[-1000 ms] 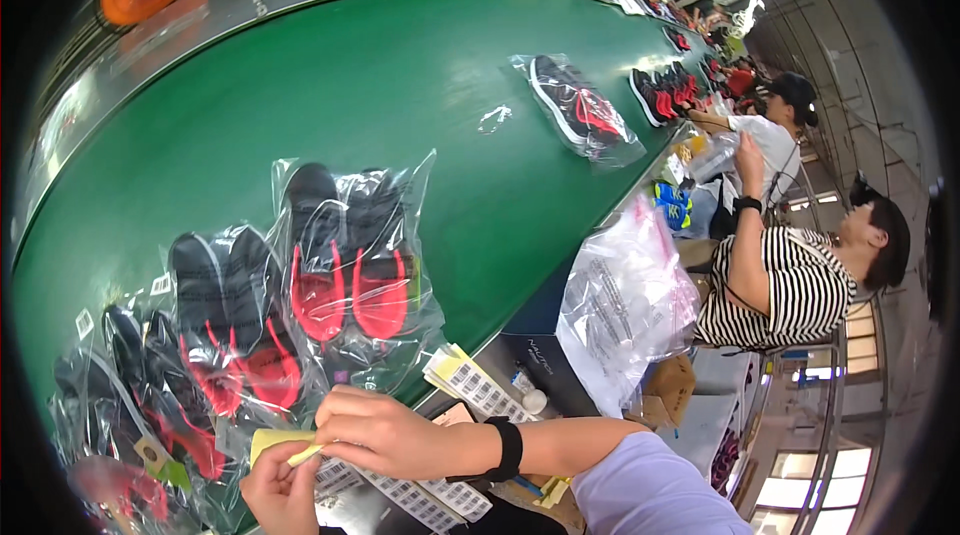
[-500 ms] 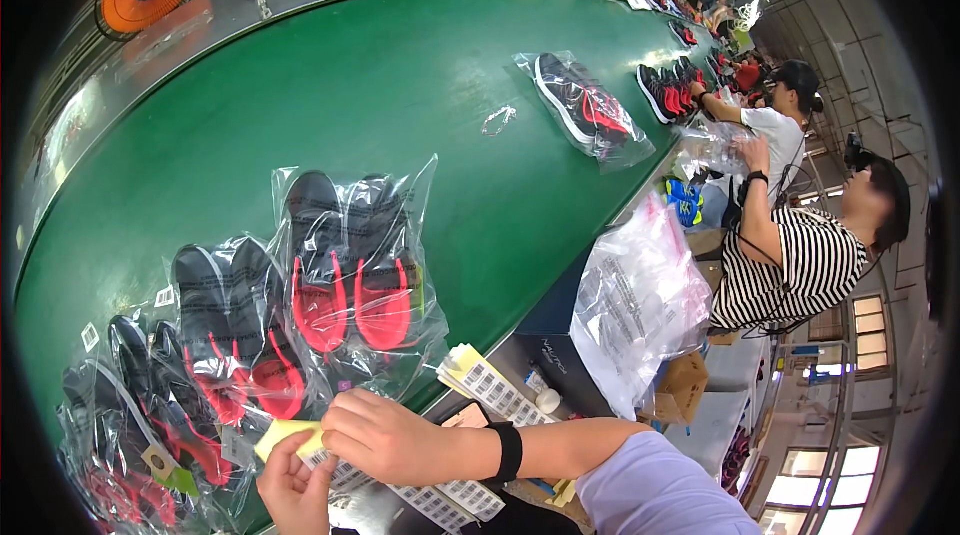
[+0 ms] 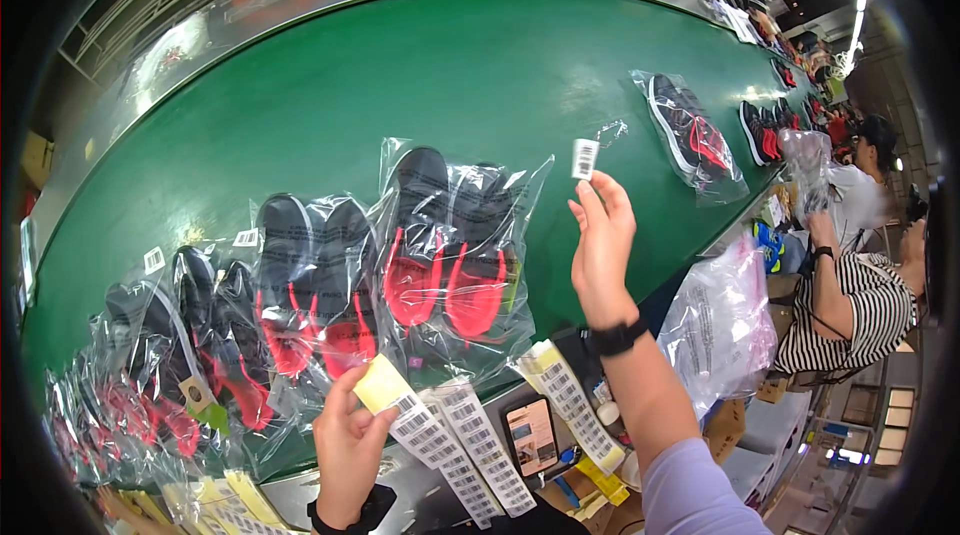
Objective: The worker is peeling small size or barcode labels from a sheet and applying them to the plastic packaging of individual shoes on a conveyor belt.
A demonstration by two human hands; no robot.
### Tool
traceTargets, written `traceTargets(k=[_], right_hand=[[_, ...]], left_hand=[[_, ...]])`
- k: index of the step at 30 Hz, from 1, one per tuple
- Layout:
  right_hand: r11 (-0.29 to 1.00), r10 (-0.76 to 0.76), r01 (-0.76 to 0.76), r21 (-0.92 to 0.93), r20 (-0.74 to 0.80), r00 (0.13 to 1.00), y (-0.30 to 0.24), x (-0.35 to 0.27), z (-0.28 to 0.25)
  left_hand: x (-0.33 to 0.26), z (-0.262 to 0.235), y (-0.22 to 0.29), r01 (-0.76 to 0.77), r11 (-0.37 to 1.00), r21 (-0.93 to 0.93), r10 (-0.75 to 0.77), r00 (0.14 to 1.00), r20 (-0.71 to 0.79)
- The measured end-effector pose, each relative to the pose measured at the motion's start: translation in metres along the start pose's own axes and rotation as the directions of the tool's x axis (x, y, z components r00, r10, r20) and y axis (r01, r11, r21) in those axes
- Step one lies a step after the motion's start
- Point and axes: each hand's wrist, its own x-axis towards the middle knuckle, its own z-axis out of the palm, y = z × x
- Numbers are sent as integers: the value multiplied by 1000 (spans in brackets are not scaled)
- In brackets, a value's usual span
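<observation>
Small barcode sticker [image 3: 584,158] pinched at fingertips of raised right hand [image 3: 603,247], above green belt [image 3: 400,75], beside bagged black-red shoes [image 3: 448,255], left hand [image 3: 348,445] gripping label strip [image 3: 412,417] at belt's near edge, bare belt beyond shoes.

This is a shoe factory, at the packing line. A long green conveyor belt [image 3: 400,75] carries pairs of black and red shoes [image 3: 445,255] sealed in clear plastic bags. Strips of barcode labels [image 3: 470,450] lie at its near edge. Other workers [image 3: 850,305] sit along the right edge, handling bags.
</observation>
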Motion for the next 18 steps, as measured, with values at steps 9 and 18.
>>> traceTargets(k=[9,18], right_hand=[[919,172,-122,-375,102,980,64,50,18],[931,204,-172,-321,68,977,71,26,-54]], left_hand=[[-2,12,-8,-25,1000,1,25,1000,-8],[0,15,-11,-33,999,-10,33,999,-9]])
